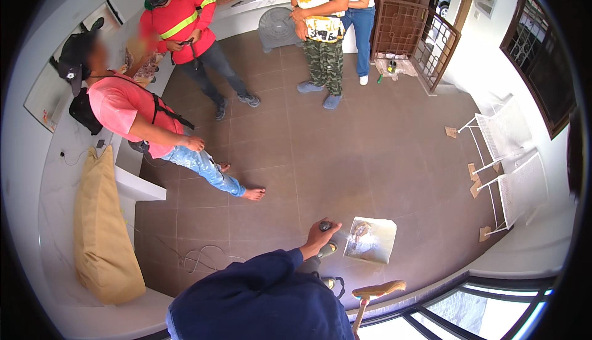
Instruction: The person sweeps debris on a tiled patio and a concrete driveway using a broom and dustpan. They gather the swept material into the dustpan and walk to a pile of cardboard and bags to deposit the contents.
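Note:
My left hand [319,235] reaches forward out of a navy sleeve [259,272] and is closed around a small dark object [325,225]; what the object is cannot be made out. Just right of the hand a crumpled white sheet [371,239] lies on the brown tiled floor [370,155]. My sandalled feet [327,250] show below the hand. A wooden handle [377,290] sticks up near my right side. My right hand is out of the picture.
A person in a pink shirt [123,108] leans on the white ledge at the left. Three more people stand at the back, one in a red shirt [179,22]. White wire chairs [509,155] stand at the right, a tan cushion [102,235] at the left, a cable [197,257] on the floor.

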### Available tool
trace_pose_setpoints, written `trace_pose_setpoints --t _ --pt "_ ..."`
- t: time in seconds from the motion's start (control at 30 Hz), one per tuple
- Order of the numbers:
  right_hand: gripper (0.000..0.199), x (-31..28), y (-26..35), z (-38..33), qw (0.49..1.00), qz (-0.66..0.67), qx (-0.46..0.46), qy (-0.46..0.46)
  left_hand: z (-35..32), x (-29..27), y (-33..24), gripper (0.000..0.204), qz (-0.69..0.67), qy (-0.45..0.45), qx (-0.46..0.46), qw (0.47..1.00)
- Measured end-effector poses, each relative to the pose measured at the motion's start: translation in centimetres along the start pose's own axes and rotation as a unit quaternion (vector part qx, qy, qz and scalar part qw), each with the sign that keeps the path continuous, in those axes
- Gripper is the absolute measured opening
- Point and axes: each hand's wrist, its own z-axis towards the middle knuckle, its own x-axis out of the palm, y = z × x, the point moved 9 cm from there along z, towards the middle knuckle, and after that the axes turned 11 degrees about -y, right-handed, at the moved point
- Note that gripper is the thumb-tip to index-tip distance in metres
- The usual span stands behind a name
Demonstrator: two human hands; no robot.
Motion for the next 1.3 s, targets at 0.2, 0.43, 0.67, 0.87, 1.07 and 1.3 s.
trace_pose_setpoints --t 0.2,0.43,0.67,0.87,1.07,1.3 --pt "0.021 0.8 -0.3 -0.1 0.999 0.028 0.019 -0.019 2.1 3.7 -2.3 0.026 0.095 0.062 0.055 0.992" --pt "0.019 -1.0 -0.3 -5.9 0.993 0.105 0.04 -0.035 3.1 4.4 -3.4 0.028 0.16 0.023 0.082 0.984" --pt "0.023 -2.2 -2.3 -16.7 0.94 0.32 0.091 -0.075 4.6 5.7 -1.0 0.027 0.038 0.159 -0.054 0.985" --pt "0.056 -0.7 -8.1 -20.2 0.954 0.265 0.043 -0.131 7.0 5.4 0.9 0.051 0.09 0.154 -0.108 0.978" --pt "0.065 0.8 -16.0 -26.3 0.967 0.115 0.002 -0.227 6.2 5.6 3.6 0.06 0.181 0.204 -0.112 0.956" --pt "0.07 0.9 -22.1 -28.8 0.947 0.193 0.0 -0.257 4.5 7.0 5.2 0.059 0.204 0.221 -0.11 0.947"
